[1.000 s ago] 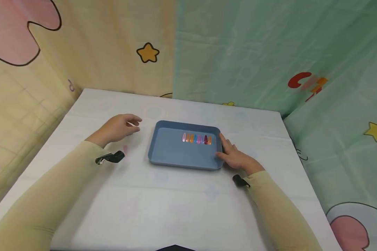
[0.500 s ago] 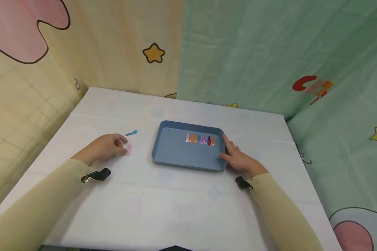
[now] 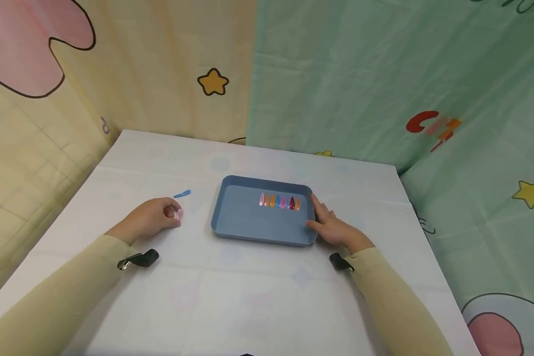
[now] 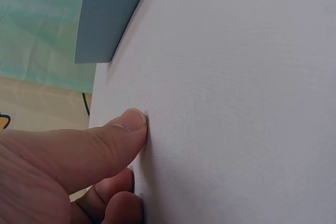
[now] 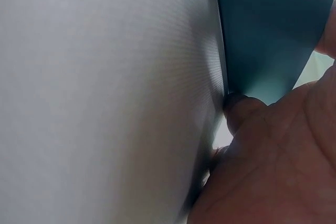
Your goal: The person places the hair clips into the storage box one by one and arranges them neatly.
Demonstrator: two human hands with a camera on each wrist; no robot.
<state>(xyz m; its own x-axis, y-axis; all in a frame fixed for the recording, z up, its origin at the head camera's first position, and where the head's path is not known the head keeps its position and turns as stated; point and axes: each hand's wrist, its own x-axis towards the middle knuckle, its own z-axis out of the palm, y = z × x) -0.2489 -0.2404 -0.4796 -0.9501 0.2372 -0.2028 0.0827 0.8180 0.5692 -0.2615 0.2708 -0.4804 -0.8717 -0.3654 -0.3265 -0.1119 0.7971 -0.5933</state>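
Note:
My left hand [image 3: 153, 217] is low on the table, thumb and forefinger pinching a pink snap hair clip [image 3: 180, 214]. In the left wrist view the thumb [image 4: 123, 135] meets the white cloth, and the clip is hidden there. Just beyond these fingers lies a blue hair clip [image 3: 182, 193]. A blue-grey tray [image 3: 244, 217] occupies the middle, with a row of several hair clips [image 3: 279, 201] in pink, orange, blue, purple and red. My right hand [image 3: 335, 227] grips the tray's right side, thumb over the rim and fingers along the outer wall [image 5: 273, 35].
White cloth [image 3: 249, 296] covers the table, which ends at a back edge against patterned curtains [image 3: 329, 89]. Dark wrist cameras [image 3: 147, 257] sit on both sleeves, close above the cloth.
The left hand has come down and nearer to me, uncovering the blue clip, and its fingers have closed on the pink clip. The right hand still holds the tray's side.

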